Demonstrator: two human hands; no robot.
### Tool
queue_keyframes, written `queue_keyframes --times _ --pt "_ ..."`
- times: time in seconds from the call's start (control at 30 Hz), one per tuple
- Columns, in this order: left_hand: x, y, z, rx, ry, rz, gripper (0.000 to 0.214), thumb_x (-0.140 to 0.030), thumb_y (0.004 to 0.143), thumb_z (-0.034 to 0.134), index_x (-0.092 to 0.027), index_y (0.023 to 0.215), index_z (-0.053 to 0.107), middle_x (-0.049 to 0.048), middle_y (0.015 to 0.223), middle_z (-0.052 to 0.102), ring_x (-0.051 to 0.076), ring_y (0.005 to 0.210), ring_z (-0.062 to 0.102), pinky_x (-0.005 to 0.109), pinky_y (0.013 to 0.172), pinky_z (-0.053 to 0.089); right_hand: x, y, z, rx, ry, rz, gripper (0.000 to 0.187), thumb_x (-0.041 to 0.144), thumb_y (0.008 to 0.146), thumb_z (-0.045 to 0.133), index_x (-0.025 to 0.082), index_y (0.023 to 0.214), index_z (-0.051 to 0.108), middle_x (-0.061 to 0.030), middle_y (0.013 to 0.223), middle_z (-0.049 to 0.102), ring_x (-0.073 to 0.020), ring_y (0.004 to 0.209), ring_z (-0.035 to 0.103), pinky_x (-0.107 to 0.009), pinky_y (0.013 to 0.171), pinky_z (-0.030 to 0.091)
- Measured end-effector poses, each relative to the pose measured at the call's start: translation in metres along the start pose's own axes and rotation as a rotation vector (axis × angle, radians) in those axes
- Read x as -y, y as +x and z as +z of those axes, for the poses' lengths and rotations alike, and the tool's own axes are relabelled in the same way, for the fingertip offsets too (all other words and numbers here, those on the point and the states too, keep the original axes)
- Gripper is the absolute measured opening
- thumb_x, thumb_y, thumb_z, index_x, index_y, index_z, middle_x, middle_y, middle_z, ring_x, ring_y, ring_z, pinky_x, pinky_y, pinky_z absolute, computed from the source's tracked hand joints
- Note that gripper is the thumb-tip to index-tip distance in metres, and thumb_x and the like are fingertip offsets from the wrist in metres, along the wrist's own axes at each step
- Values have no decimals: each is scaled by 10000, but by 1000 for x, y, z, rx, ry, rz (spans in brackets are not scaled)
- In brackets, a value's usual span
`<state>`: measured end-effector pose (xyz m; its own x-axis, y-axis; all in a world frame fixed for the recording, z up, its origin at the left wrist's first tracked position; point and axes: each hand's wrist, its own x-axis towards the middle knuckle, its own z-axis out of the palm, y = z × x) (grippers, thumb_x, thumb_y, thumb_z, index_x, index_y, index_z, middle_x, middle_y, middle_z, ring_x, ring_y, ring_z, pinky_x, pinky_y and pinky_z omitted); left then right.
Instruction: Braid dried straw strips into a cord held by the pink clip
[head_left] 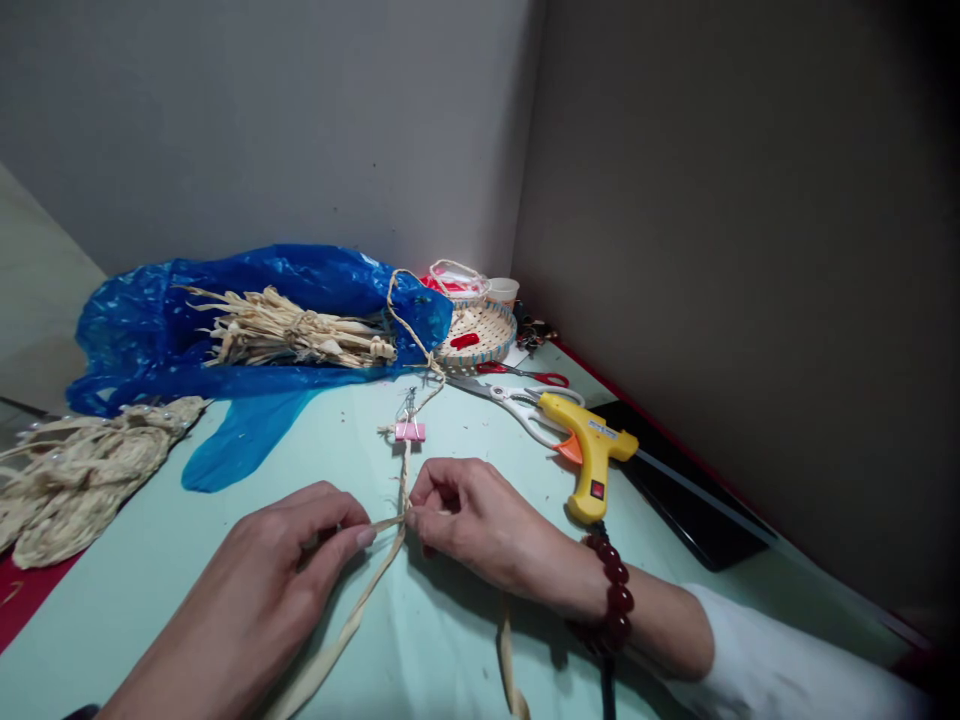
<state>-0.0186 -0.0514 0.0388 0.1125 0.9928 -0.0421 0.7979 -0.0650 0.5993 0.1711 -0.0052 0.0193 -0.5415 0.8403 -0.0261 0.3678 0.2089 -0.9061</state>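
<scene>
One glue gun (594,450) lies right of both hands (289,565) (480,525).

both hands (469,515) w/ pale braid (406,474)

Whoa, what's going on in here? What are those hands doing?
Someone is working on a thin braid of pale strips. The left hand pinches one strip, and the right hand pinches at the braid's lower end. A pink clip grips the braid farther up. A yellow glue gun lies to the right, and a bundle of dry strips lies on blue plastic at the back.
</scene>
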Motion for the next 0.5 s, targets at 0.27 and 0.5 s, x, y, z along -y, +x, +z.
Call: queue_keyframes --times 0.27,0.5 --pt "-4 -21 32 -104 144 230 292 -287 933 396 -232 720 588 -13 668 630 150 611 601 235 579 427 -4 -4 13 -80 91 -12 91 130 759 490 176 697 537 36 588 546 -83 546 477 -179 499 320" --pt "12 -23 53 -265 586 640 219 -67 852 407 -181 920 582 37 717 644 182 604 650 251 509 508 0 -4 13 -24 402 78 89 140 787 537 161 702 555 34 571 543 -70 503 419 -177 472 299"
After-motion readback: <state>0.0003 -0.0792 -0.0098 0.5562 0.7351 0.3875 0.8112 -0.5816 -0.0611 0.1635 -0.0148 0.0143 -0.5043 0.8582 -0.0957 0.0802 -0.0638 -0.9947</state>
